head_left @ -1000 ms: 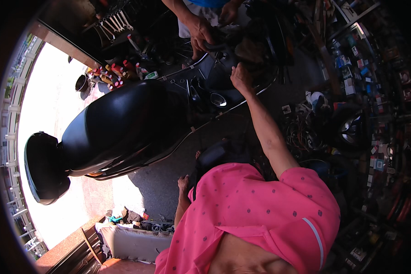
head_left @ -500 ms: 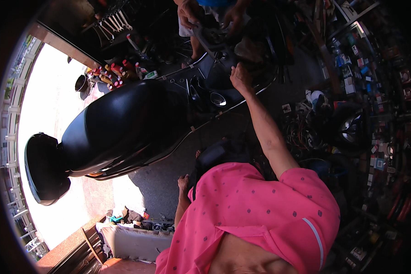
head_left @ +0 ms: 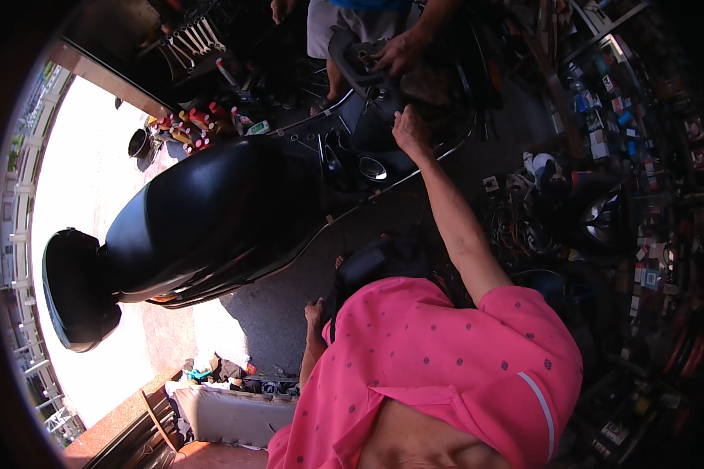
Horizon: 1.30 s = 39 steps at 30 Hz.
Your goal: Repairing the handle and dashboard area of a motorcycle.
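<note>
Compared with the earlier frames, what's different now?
One co-worker's hand has come off the grey part and moved toward the picture's upper left; the other co-worker's hand has come down to it. The wearer's right hand, left hand and the scooter visibly stayed put.

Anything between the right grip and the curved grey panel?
Yes, in this view: a small shiny metal part lies between the right grip and the curved grey panel; another person's hand is at the panel, outside that gap.
</note>
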Motion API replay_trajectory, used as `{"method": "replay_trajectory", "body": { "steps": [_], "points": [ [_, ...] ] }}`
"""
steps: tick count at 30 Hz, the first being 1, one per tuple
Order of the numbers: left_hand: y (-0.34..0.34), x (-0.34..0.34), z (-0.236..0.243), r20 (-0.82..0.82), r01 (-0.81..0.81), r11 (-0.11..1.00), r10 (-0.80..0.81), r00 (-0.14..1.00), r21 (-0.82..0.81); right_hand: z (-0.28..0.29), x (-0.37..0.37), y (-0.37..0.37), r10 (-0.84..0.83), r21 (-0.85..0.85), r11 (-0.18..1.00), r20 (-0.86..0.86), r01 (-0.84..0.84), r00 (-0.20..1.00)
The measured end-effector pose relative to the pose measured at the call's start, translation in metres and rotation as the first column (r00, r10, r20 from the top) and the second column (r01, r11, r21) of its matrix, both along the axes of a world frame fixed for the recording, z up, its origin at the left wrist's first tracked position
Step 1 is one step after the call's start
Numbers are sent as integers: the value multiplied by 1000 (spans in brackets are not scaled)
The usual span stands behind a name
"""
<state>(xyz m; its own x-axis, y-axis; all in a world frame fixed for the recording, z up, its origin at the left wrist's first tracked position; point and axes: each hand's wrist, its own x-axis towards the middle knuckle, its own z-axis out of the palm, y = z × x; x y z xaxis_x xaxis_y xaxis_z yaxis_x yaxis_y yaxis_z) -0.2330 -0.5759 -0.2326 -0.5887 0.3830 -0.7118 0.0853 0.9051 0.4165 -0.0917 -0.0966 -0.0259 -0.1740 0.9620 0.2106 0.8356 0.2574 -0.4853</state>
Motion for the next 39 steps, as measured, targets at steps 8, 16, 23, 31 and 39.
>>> {"method": "replay_trajectory", "body": {
  "steps": [8, 16, 23, 31, 39],
  "points": [
    [-5, 0, -11, -28, -3, 1000, 4, 1000, 18, -4, -1, 2, -20, 41, 999, 71, 17, 997],
    [1, 0, -5, 2, 22, 999, -22, 1000, -42, -6, 0, 3, 1, 33, 999, 52, -3, 999],
    [2, 3, 5, -2, -33, 999, 33, 999, -38, -5, -1, 2, 39, 10, 999, -14, -39, 999],
    [2, 4, 10, -48, 53, 998, -54, 997, -20, 0, -2, 0, 36, -15, 999, 13, -36, 999],
    [3, 0, 0, -4, 7, 1000, -7, 1000, -7, -1, -2, 2, -10, -70, 997, 115, 18, 993]
  ]
}}
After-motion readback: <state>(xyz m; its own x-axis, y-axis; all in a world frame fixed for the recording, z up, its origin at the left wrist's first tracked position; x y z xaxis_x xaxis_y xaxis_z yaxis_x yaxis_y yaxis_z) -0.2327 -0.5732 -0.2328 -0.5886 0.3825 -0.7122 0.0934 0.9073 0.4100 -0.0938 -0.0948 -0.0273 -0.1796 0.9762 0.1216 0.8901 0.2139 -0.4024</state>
